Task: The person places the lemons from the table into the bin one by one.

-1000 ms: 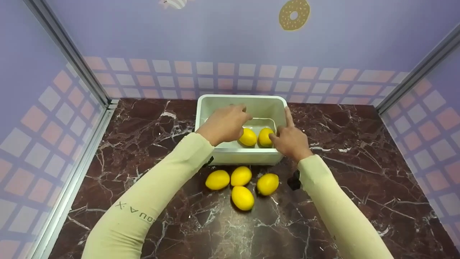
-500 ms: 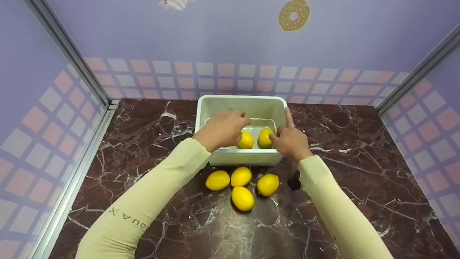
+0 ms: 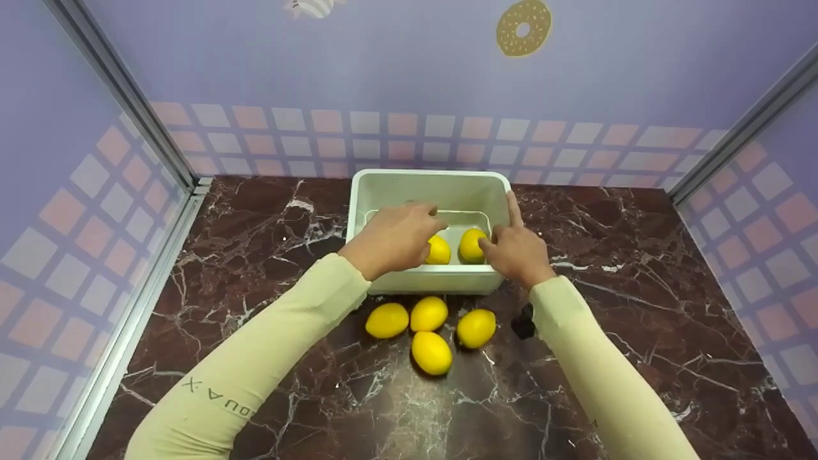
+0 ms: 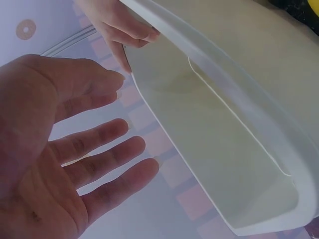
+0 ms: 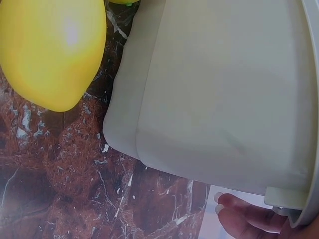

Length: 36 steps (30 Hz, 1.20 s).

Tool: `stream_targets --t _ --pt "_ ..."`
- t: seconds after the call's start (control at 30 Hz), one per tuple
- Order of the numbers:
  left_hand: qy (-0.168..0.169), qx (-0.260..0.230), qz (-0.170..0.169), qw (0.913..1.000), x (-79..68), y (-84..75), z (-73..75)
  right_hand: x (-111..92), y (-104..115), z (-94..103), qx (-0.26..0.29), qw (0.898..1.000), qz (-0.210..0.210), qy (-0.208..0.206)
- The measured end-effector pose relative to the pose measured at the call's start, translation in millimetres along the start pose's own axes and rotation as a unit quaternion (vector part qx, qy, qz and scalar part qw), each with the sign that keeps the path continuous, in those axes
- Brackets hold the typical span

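A white plastic box (image 3: pixel 427 281) stands near the back wall with two lemons visible inside, a left one (image 3: pixel 438 250) and a right one (image 3: pixel 473 245). Above its left part hovers my left hand (image 3: pixel 397 237), covering some of the left lemon in the head view; in the left wrist view its fingers (image 4: pixel 117 186) are spread and hold nothing. My right hand (image 3: pixel 519 250) grips the box's right rim at the near corner, with the index finger along the edge. In the right wrist view, curled fingertips (image 5: pixel 239 214) show beneath the rim.
Several lemons lie on the dark marbled table in front of the box: a left one (image 3: pixel 387 320), a middle one (image 3: pixel 429 314), a nearer one (image 3: pixel 432 352) and a right one (image 3: pixel 476 328). Purple tiled-pattern walls (image 3: pixel 409 70) enclose the back and sides.
My left hand has drawn back slightly toward me and left, covering more of the left lemon. My right hand and the box have stayed put.
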State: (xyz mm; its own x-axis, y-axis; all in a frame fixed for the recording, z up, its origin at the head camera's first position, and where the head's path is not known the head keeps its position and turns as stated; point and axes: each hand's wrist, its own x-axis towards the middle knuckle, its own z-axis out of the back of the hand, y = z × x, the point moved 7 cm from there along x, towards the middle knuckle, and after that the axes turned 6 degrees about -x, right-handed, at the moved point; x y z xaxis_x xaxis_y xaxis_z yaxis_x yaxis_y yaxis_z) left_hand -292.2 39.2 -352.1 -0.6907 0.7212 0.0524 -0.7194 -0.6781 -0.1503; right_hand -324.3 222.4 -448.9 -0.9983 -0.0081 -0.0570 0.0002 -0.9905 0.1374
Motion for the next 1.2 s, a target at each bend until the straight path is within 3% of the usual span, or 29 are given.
stream_targets --t 1.2 --pt "-0.051 0.026 -0.060 0.9966 -28.3 -20.9 0.1 1.1 -0.8 0.2 0.005 1.000 0.004 -0.004"
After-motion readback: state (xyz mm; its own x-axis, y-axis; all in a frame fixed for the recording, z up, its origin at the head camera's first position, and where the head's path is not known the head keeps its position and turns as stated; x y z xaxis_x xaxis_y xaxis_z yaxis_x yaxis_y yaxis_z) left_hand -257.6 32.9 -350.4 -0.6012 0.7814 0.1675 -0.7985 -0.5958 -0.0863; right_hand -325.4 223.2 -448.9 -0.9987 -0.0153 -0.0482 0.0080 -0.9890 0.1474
